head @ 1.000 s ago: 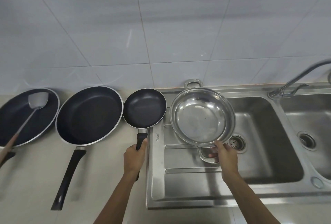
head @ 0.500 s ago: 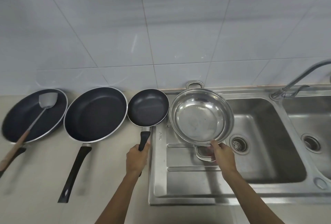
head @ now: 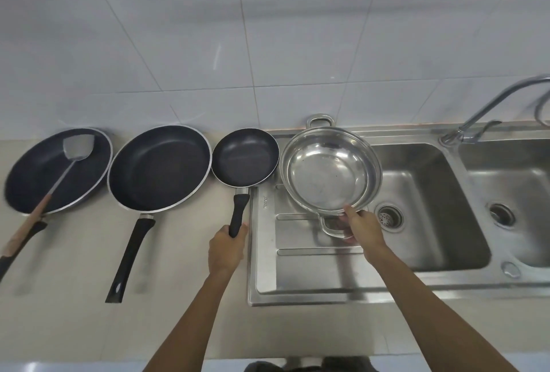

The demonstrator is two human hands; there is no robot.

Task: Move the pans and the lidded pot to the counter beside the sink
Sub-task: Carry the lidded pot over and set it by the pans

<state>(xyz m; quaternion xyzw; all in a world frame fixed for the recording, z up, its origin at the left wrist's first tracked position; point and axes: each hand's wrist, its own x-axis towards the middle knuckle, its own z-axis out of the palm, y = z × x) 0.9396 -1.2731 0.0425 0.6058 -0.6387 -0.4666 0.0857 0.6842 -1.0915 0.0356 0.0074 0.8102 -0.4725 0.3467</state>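
Observation:
A small black frying pan (head: 244, 159) rests on the beige counter at the sink's left edge. My left hand (head: 226, 248) is closed around the end of its black handle. A shallow steel pot (head: 327, 173) with two loop handles sits over the drainboard, leaning toward the basin. My right hand (head: 361, 227) grips its near loop handle and rim. To the left lie a large black frying pan (head: 159, 167) and, furthest left, another dark pan (head: 44, 172) with a steel spatula (head: 78, 148) resting in it. No lid is in view.
The steel double sink (head: 431, 223) fills the right side, with a ribbed drainboard (head: 312, 270) and a curved tap (head: 488, 109) at the back. A tiled wall runs behind. The beige counter (head: 59, 297) stretches along the front left.
The view has shifted slightly, so the pans appear further right. Both hands keep their grips on the small pan's handle and the steel pot; neither item has clearly moved.

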